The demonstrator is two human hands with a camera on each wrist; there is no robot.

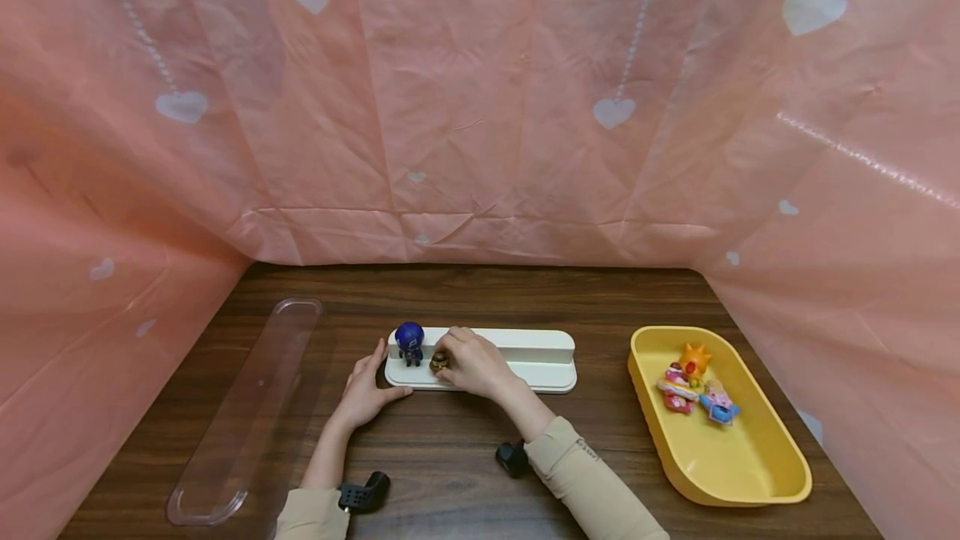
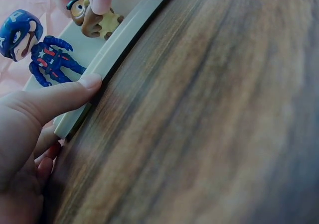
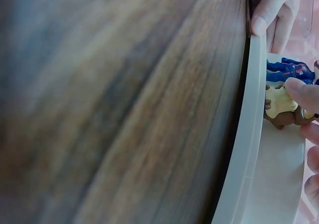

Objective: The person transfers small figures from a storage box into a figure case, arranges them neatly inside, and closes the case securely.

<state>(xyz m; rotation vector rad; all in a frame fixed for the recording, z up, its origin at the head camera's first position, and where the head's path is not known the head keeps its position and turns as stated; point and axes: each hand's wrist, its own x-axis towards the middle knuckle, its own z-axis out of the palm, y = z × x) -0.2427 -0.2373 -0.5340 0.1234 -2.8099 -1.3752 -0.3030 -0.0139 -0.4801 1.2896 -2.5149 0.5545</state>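
A white display stand with a raised back step lies on the table. On its left end stands a toy figure in a blue helmet and blue suit. My left hand rests against that end, thumb along the front edge and fingers by the side. Just right of the blue figure, my right hand pinches a small brown figurine with a cream belly between thumb and fingers. Its feet are close over the stand's lower ledge, and the fingers hide part of its head.
At the right sits a yellow tray with several small figurines, among them an orange spiky one and a pink-and-blue one. A long clear plastic cover lies at the left. Pink cloth hangs around the wooden table.
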